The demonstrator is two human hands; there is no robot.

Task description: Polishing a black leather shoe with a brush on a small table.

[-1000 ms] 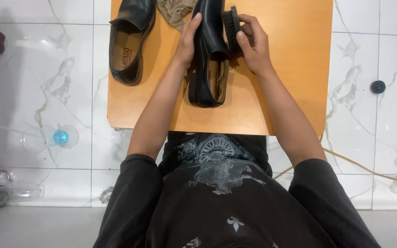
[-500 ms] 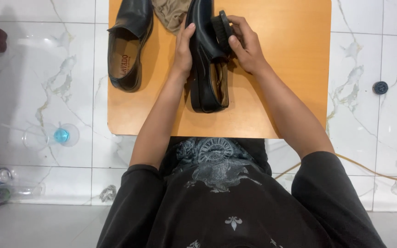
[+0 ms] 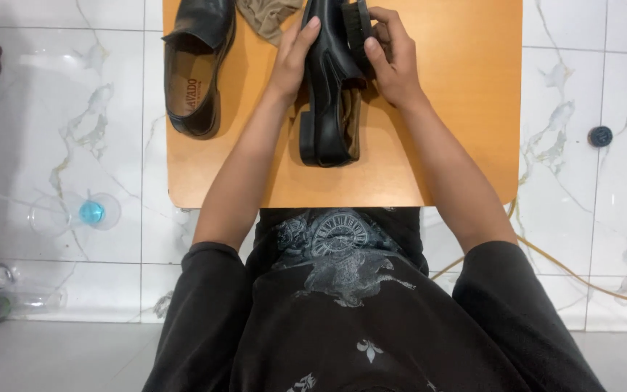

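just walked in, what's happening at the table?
A person seated at a small orange table is working on a black leather shoe. The left hand grips the shoe's side and steadies it, while the right hand presses a dark shoe brush against its upper. The second black shoe lies untouched on the table's left side, and a tan cloth sits at the far edge between the two.

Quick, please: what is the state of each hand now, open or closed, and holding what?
Left hand: closed on the black shoe, steadying it.
Right hand: closed on the shoe brush, pressed against the shoe.
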